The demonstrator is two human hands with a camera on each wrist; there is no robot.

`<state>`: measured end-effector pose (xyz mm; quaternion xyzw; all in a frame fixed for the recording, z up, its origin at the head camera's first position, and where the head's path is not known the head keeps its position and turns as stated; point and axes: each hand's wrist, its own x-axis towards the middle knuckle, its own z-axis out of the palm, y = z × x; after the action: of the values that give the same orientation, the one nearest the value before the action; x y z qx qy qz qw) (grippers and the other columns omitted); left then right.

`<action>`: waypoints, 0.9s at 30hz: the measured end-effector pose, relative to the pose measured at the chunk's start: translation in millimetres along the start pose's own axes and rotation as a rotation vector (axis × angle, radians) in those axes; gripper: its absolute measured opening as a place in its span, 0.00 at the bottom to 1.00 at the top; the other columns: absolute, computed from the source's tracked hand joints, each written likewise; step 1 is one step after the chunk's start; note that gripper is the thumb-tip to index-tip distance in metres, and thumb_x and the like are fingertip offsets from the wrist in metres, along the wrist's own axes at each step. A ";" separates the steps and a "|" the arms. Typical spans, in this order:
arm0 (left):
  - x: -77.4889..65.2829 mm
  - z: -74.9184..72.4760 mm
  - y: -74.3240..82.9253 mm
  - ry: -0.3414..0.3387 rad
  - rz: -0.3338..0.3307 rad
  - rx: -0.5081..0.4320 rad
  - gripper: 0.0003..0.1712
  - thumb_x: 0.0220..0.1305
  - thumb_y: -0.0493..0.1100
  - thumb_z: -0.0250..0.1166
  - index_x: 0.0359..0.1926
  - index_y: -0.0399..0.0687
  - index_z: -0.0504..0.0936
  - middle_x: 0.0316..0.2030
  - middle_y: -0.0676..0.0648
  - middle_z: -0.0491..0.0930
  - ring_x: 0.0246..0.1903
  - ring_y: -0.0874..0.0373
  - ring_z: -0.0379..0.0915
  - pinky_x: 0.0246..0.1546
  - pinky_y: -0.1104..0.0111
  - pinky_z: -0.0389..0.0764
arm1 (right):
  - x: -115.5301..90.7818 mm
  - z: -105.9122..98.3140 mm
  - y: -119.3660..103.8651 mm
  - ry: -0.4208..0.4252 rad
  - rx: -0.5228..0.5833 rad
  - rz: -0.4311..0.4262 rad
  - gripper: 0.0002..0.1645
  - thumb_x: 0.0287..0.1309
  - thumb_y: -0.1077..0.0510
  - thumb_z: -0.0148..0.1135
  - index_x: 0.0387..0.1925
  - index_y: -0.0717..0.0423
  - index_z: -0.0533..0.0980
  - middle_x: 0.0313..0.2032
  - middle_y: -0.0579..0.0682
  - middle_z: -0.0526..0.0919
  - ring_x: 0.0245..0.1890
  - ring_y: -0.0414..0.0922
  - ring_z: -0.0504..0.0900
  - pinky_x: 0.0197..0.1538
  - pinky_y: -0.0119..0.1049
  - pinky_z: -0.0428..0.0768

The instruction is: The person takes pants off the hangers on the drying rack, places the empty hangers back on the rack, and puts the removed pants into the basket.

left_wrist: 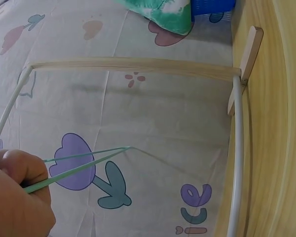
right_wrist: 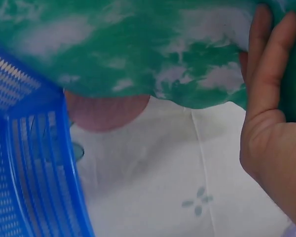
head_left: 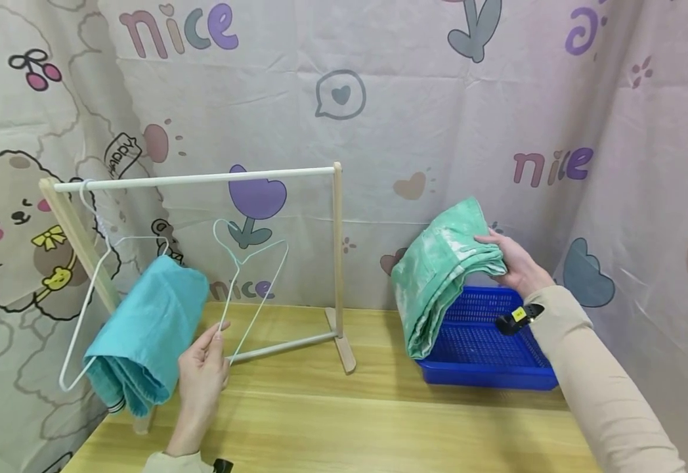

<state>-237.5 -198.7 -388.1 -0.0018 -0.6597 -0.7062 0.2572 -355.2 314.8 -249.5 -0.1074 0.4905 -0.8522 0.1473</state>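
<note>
My left hand (head_left: 203,368) pinches one side of a light green wire hanger (left_wrist: 79,168) between thumb and fingers. The hanger's hook points up, below the rack's top bar and apart from it. On the right, my right hand (head_left: 518,263) grips a folded green-and-white tie-dye garment (head_left: 438,263) by its upper edge. That cloth hangs in a thick fold over the left part of a blue plastic basket (head_left: 486,376). In the right wrist view, fingers (right_wrist: 269,81) lie against the cloth; the thumb is mostly hidden.
A wooden rack with a white top bar (head_left: 220,177) stands at the left. From its left end hangs a white hanger (head_left: 78,334) carrying a folded turquoise garment (head_left: 149,322). A printed curtain (head_left: 379,144) backs the wooden table (head_left: 350,427).
</note>
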 end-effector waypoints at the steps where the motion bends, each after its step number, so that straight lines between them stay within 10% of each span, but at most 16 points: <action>1: -0.1 0.0 0.2 -0.001 -0.001 -0.002 0.19 0.67 0.49 0.50 0.54 0.46 0.74 0.07 0.51 0.54 0.02 0.62 0.48 0.01 0.65 0.50 | -3.4 -6.3 -1.2 0.010 -0.007 -0.004 0.42 0.67 0.63 0.42 0.69 0.36 0.31 0.39 0.56 0.79 0.33 0.46 0.82 0.35 0.34 0.80; 15: -2.1 -5.0 0.0 0.006 -0.013 0.030 0.18 0.68 0.47 0.49 0.55 0.47 0.73 0.06 0.52 0.55 0.02 0.63 0.49 0.01 0.65 0.52 | -36.5 -69.4 -0.3 0.147 -0.100 0.052 0.44 0.68 0.61 0.42 0.67 0.40 0.24 0.34 0.52 0.80 0.33 0.44 0.82 0.36 0.34 0.80; 18: -2.8 -6.5 -0.3 0.021 -0.027 0.028 0.18 0.68 0.46 0.50 0.55 0.47 0.74 0.07 0.52 0.54 0.02 0.63 0.49 0.01 0.66 0.52 | -38.2 -76.6 0.9 0.218 -0.198 0.096 0.28 0.68 0.59 0.43 0.66 0.51 0.50 0.28 0.50 0.80 0.29 0.41 0.82 0.34 0.32 0.80; 22: -3.3 -5.9 0.7 0.008 -0.024 0.006 0.18 0.68 0.44 0.50 0.55 0.44 0.73 0.07 0.51 0.55 0.02 0.63 0.50 0.01 0.66 0.53 | -45.8 -90.9 1.6 0.289 -0.337 0.177 0.13 0.67 0.58 0.42 0.33 0.60 0.70 0.23 0.48 0.80 0.24 0.40 0.81 0.30 0.32 0.80; 27: -3.9 -4.6 2.1 0.008 -0.009 0.002 0.18 0.68 0.43 0.50 0.55 0.43 0.73 0.06 0.51 0.55 0.02 0.64 0.50 0.01 0.66 0.52 | -47.6 -107.2 4.2 0.293 -0.620 0.187 0.28 0.67 0.55 0.43 0.63 0.64 0.56 0.30 0.50 0.80 0.22 0.39 0.80 0.30 0.32 0.80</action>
<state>-231.7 -201.5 -388.1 0.0044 -0.6593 -0.7067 0.2565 -345.2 416.0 -308.1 0.0217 0.7496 -0.6518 0.1132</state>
